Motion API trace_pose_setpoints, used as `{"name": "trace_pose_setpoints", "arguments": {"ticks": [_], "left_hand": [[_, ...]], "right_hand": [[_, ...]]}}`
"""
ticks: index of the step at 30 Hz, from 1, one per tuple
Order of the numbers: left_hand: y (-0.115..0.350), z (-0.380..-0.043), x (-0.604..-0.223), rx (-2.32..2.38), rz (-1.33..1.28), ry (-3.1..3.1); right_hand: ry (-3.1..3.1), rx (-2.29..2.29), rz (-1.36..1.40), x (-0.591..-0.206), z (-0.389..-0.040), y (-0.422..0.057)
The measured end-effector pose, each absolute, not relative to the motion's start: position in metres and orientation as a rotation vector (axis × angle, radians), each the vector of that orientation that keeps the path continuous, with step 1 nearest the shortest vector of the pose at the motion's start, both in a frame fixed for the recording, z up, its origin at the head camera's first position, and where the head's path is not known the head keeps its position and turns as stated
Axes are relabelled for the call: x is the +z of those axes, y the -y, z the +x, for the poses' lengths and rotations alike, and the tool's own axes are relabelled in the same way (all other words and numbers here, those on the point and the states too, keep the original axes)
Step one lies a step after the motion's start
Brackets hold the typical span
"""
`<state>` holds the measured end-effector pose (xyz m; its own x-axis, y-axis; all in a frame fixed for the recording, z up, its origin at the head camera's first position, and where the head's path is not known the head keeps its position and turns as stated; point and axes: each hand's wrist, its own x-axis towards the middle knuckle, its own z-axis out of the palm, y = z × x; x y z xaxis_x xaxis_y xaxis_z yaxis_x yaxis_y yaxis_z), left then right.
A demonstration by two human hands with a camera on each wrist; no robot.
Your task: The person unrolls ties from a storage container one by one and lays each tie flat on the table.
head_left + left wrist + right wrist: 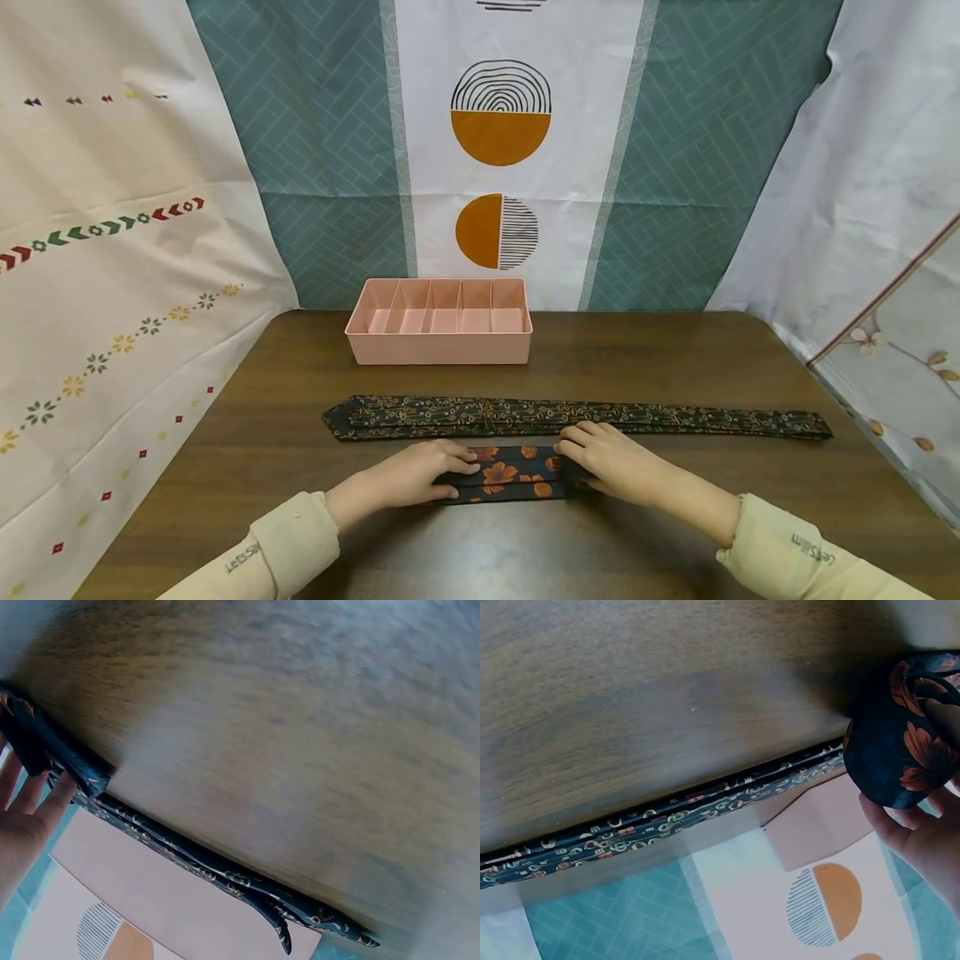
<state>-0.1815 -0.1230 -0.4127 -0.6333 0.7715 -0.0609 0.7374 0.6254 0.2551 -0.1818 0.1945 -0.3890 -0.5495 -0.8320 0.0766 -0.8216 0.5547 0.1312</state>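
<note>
A dark necktie with orange flowers (498, 473) lies folded short on the table between both hands. My left hand (418, 472) holds its left end, fingers over the top and thumb at the near edge. In the left wrist view, the fingers (34, 796) lie against the dark folded end. My right hand (611, 460) grips the right end, which bulges in a rounded fold (900, 750) in the right wrist view. Just beyond lies a second necktie (585, 415), dark with a small tan pattern, folded lengthwise and stretched left to right.
A pink box with several compartments (442, 348) stands at the back of the brown wooden table (645, 350). Patterned cloths (330, 167) hang behind and along both sides.
</note>
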Motion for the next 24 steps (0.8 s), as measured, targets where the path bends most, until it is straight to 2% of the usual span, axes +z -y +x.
{"name": "trace_pose_setpoints", "arguments": {"ticks": [24], "left_hand": [[0.1272, -0.1836, -0.4125, 0.328, 1.237, -2.673]], "right_hand": [[2.663, -0.161, 1.423, -0.3869, -0.1814, -0.2045]]}}
